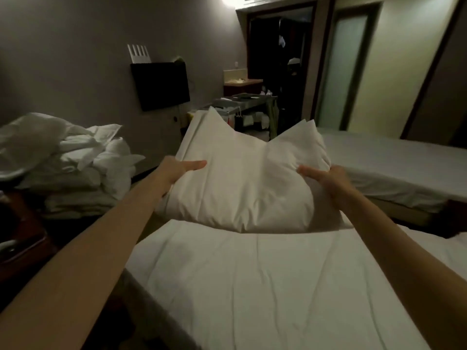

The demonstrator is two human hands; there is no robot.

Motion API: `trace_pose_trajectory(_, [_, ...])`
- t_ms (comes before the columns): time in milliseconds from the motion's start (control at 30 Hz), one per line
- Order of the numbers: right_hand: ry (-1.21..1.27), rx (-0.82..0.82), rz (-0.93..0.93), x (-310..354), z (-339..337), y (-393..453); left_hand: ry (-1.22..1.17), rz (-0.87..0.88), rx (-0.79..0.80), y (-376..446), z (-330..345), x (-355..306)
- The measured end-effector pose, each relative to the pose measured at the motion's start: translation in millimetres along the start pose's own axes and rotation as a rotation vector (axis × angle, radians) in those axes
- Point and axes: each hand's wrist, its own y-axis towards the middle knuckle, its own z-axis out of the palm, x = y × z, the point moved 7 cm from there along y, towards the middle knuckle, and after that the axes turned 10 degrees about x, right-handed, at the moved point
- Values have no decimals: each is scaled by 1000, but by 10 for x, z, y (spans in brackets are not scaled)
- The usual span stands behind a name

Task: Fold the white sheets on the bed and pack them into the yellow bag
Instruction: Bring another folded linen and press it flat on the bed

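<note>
I hold a folded white sheet (242, 178) up above the bed (252, 286), my left hand (177, 173) gripping its left edge and my right hand (326, 180) its right edge, thumbs on top. A rumpled linen pile (65, 160) lies left; a cart (247, 107) stands beyond.

We see matt white cloth in the folded sheet (242, 183), softly creased; the bed (265, 286) wears similar wrinkled fabric, and the door panel (338, 72) looks like frosted glass.
</note>
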Motion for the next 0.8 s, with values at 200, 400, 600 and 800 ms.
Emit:
trace_pose_trajectory(200, [11, 14, -6, 194, 431, 433, -56, -5, -13, 566, -333, 187])
trace_pose_trajectory(400, [-49, 36, -28, 331, 838, 971, -135, -11, -20, 1208, -599, 444])
trace_pose_trajectory(600, [-67, 46, -27, 405, 1415, 1429, -174, -28, 26, 1783, -988, 692])
trace_pose_trajectory(800, [-16, 5, -27, 477, 2191, 1868, -137, -27, 94, 2546, -1597, 888])
